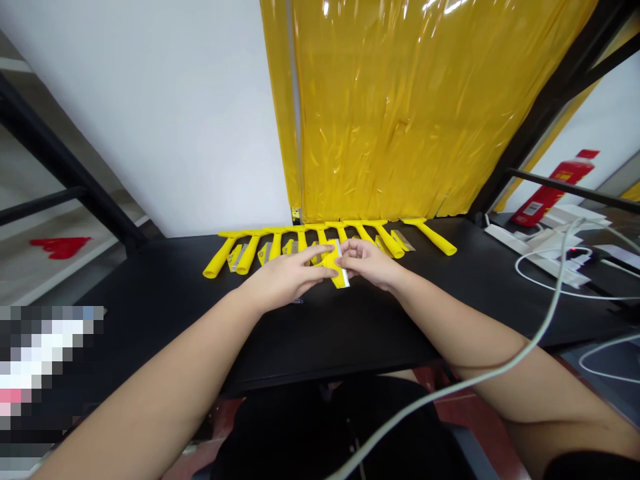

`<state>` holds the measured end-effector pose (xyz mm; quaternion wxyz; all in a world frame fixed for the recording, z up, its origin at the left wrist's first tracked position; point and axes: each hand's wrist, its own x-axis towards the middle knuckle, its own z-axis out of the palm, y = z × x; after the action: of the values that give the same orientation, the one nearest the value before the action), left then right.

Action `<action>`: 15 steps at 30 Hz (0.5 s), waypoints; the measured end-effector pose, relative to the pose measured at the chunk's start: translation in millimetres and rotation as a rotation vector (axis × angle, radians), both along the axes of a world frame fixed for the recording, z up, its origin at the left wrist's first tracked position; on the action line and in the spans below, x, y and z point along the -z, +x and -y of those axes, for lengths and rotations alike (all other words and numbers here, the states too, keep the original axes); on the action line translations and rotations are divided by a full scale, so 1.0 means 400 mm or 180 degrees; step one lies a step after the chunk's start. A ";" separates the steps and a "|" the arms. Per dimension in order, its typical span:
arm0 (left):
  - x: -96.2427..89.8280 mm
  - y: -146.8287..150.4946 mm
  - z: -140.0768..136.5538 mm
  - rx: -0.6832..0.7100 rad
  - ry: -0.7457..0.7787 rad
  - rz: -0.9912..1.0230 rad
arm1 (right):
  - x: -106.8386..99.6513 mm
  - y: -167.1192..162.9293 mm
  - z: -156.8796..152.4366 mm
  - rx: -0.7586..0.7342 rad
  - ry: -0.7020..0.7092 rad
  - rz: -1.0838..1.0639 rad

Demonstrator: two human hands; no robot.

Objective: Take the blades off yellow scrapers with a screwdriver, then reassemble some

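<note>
Above the black table, my left hand (287, 273) grips a yellow scraper piece (339, 279) between thumb and fingers. Along its right edge runs a silver metal blade (345, 277), where the bent fingers of my right hand (373, 264) pinch. My hands hide part of the piece. Just beyond them, yellow T-shaped scraper handles (218, 257) stand in a row, their hollow ends towards me. Small yellow pieces with metal blades (235, 257) lie between several handles. Under my left hand is a thin shiny item (297, 301), too small to name.
A yellow plastic curtain (400, 113) and a white panel (200, 120) rise behind the black table (330, 340). At right are a red bottle (555, 188), white power strips (537, 252) and cables. A pale cable (480, 380) crosses in front of my right arm.
</note>
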<state>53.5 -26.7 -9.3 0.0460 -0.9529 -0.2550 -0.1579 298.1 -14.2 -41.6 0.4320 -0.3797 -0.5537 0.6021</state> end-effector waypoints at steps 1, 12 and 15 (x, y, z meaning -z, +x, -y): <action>0.000 0.000 -0.001 0.0022 -0.0039 0.0021 | -0.001 -0.001 0.001 -0.0017 -0.0009 0.0005; 0.000 -0.014 -0.027 0.0112 -0.0904 0.1477 | -0.028 0.044 -0.007 0.0479 0.1044 0.1721; -0.004 -0.013 -0.038 -0.0095 -0.2340 0.2754 | -0.031 0.075 -0.003 0.0210 0.1571 0.3170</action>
<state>48.5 -11.4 -7.6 -0.3951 -0.7511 -0.3022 -0.4341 328.2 -13.1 -29.3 0.2129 -0.5231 -0.8035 0.1884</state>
